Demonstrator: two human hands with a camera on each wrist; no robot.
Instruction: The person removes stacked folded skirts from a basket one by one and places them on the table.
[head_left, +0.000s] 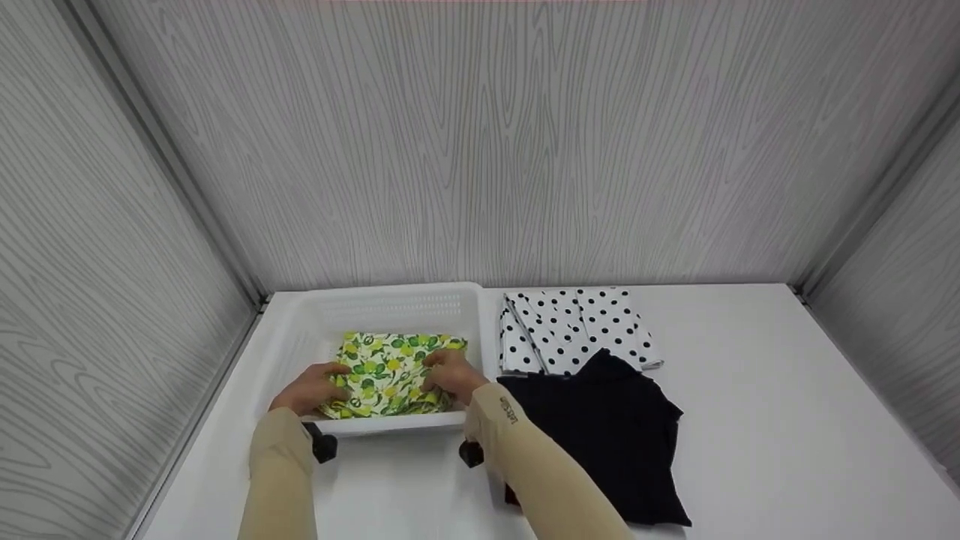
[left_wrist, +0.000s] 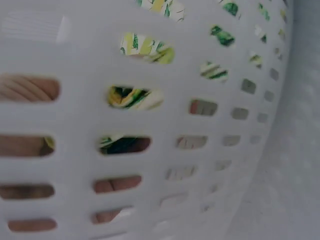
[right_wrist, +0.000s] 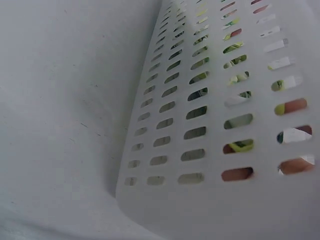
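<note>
A folded cloth with a green and yellow lemon print (head_left: 386, 367) lies inside a white plastic basket (head_left: 382, 426). My left hand (head_left: 310, 388) grips the cloth's left edge, fingers over its side. At the right edge, my right hand (head_left: 450, 373) holds it with curled fingers. Both wrists pass over the basket's near rim. Through the slots of the basket wall (left_wrist: 82, 120) in the left wrist view, parts of the fingers and the printed cloth (left_wrist: 145, 46) show. The right wrist view also faces the slotted wall (right_wrist: 210, 212), with bits of cloth and skin behind it.
To the right of the basket lies a folded white cloth with black polka dots (head_left: 559, 330). In front of it a black garment (head_left: 615, 442) is spread on the white table (head_left: 757, 420), partly under the right forearm. Grey wood-patterned panels (head_left: 495, 150) enclose the back and sides.
</note>
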